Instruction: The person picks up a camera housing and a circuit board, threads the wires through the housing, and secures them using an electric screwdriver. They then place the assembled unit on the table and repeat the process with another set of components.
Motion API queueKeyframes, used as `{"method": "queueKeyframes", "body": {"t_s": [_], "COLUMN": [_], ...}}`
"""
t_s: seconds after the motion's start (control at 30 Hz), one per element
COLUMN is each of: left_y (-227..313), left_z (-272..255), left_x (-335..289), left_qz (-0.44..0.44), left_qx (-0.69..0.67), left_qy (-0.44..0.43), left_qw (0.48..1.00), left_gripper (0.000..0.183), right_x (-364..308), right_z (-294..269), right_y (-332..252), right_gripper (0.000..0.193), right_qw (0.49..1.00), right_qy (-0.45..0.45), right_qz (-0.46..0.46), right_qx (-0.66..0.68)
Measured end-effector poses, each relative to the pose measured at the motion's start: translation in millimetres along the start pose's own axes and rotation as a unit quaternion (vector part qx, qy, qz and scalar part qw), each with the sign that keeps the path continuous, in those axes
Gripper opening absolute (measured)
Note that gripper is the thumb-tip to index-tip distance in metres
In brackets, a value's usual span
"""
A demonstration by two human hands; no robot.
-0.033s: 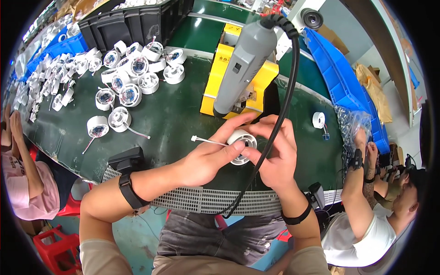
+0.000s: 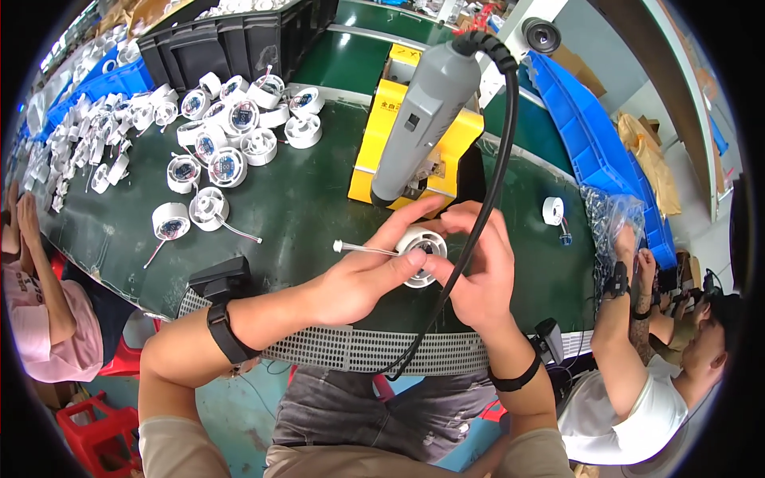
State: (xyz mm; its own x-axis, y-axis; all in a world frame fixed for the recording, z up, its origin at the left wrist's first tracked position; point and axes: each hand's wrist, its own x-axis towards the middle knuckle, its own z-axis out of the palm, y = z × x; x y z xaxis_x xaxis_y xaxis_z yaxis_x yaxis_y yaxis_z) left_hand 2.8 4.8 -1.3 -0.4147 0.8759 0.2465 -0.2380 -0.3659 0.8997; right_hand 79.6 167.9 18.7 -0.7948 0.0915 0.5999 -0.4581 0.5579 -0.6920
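Note:
My left hand [image 2: 362, 275] is closed round a round white plastic housing [image 2: 415, 238], its thumb across the near rim. From the other side my right hand [image 2: 484, 267] grips the same housing, fingers curled and thumb at its edge. The open, spoked face is turned up and has a dark centre; my fingers partly cover it. A thin wire with a white connector [image 2: 339, 246] sticks out to the left past my left hand. Just beyond my hands hangs a grey electric screwdriver [image 2: 426, 119], tip down, in front of a yellow machine [image 2: 371, 151].
The screwdriver's black cable [image 2: 504, 159] loops down past my right hand. Several white housings with circuit boards [image 2: 227, 166] lie at left, near a black crate [image 2: 227, 48]. One wired housing [image 2: 553, 210] lies at right, near a blue bin [image 2: 582, 135]. Co-workers sit on both sides.
The white housing has shifted slightly in my fingers, and a bit more of its dark centre shows. Both hands stay in nearly the same place.

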Motion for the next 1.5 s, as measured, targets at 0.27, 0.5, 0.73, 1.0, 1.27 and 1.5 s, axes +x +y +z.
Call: {"method": "queueKeyframes", "body": {"t_s": [0.27, 0.5, 0.73, 1.0, 1.27, 1.5], "left_y": [-5.9, -6.6, -5.3, 8.9, -13.3, 2.2], "left_z": [-2.9, -5.9, -11.0, -19.3, -30.2, -26.4], "left_x": [-2.7, -2.0, -0.2, 4.7, 7.2, 11.9], "left_qz": [-0.061, -0.032, -0.034, -0.165, -0.199, -0.231], "left_qx": [0.121, 0.087, 0.186, 0.170, 0.088, 0.059], "left_qy": [-0.002, 0.036, 0.065, 0.064, 0.159, 0.225], "left_qw": [0.991, 0.995, 0.980, 0.969, 0.963, 0.945], "left_gripper": [0.061, 0.055, 0.059, 0.050, 0.035, 0.027], "right_x": [-6.4, -5.9, -4.3, 14.8, 65.9, 101.2], "right_z": [4.9, -2.2, -0.9, -1.4, 56.5, 50.2], "right_y": [5.8, 8.2, 9.1, 5.0, -4.7, -3.6], "right_gripper": [0.019, 0.028, 0.031, 0.023, 0.062, 0.048], "right_qw": [0.969, 0.986, 0.974, 0.976, 0.997, 0.951], "right_qy": [-0.050, -0.136, -0.144, -0.147, 0.004, 0.243], "right_qz": [0.175, 0.071, 0.163, -0.027, 0.081, -0.076], "right_qx": [0.165, -0.068, 0.066, -0.160, 0.013, 0.176]}}
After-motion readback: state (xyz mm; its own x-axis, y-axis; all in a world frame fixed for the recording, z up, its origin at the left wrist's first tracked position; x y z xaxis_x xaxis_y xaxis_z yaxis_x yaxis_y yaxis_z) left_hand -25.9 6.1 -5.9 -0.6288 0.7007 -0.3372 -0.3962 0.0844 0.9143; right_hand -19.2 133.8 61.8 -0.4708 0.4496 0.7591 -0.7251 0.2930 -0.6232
